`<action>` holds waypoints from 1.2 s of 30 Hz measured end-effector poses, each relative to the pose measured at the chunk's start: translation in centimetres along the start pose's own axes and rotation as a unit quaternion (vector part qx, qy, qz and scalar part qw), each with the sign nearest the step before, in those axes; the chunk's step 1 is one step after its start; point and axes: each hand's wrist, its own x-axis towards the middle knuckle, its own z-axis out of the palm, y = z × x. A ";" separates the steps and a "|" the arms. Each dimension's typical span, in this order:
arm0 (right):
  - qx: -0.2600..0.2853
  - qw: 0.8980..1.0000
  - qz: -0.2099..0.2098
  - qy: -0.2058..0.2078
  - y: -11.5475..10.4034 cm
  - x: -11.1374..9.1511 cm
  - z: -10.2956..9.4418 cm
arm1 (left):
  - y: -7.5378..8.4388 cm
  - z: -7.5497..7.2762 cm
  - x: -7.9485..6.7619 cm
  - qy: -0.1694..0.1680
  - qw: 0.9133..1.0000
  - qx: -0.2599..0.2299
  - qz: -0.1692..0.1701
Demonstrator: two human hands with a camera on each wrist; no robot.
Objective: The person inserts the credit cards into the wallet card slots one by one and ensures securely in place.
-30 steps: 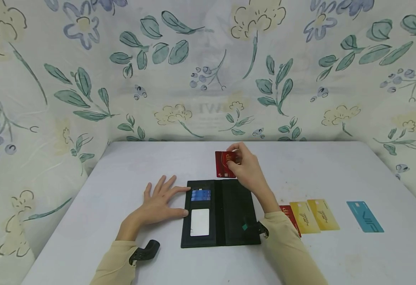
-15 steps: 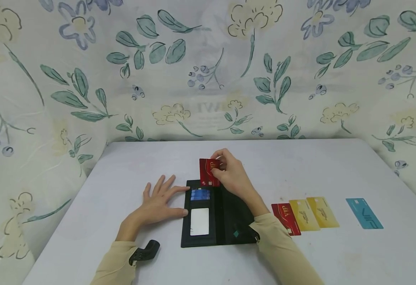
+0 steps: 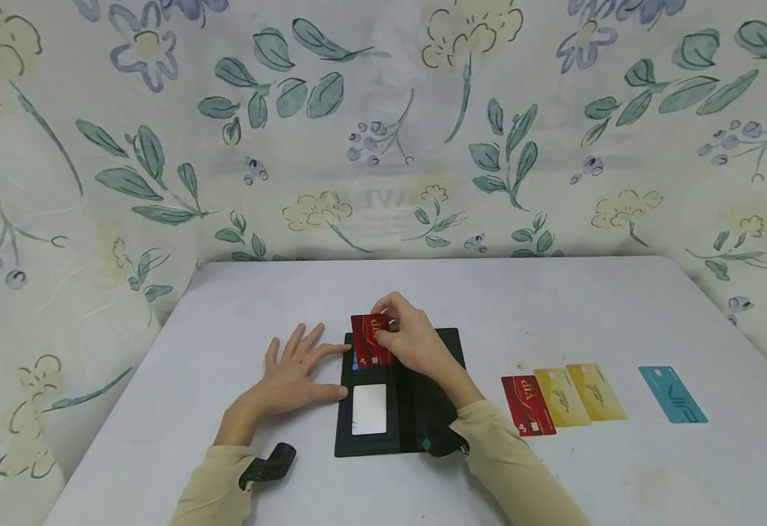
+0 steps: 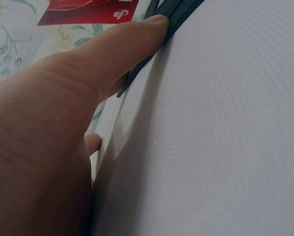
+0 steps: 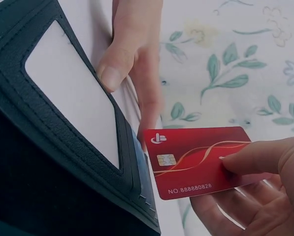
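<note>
A black wallet point(image 3: 410, 431) lies spread open on the table, with blue cards point(image 3: 357, 361) in its upper left slots and a white window point(image 3: 369, 409) below. My right hand point(image 3: 416, 340) pinches a red VIP card point(image 3: 364, 343) between thumb and fingers, over the blue cards. In the right wrist view the red card point(image 5: 201, 157) shows its chip and number, its edge close to the slots. With fingers spread, my left hand point(image 3: 291, 376) touches the wallet's left edge with thumb and index finger. The left wrist view shows the thumb point(image 4: 142, 34) against that edge.
To the right on the white table point(image 3: 594, 307) lie another red VIP card point(image 3: 528, 405), two gold cards point(image 3: 562, 398) beside it, overlapping, and a blue VIP card point(image 3: 673, 394) farther off. A floral curtain point(image 3: 383, 146) stands behind the table.
My right hand has carried the red card left and toward me, from beyond the wallet's top edge to over the blue cards' slots. My left hand has stayed at the wallet's edge.
</note>
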 end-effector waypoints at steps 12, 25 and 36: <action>0.017 1.000 0.009 -0.015 0.2 0.0 0.2 | -0.1 0.1 0.1 0.002 1.000 0.006 -0.001; 0.014 1.000 0.010 -0.019 0.7 0.0 0.4 | 0.0 0.1 0.1 0.003 1.000 0.004 -0.004; 0.046 0.999 0.010 -0.005 1.4 0.3 0.0 | 0.1 0.0 0.1 0.000 1.000 0.004 -0.005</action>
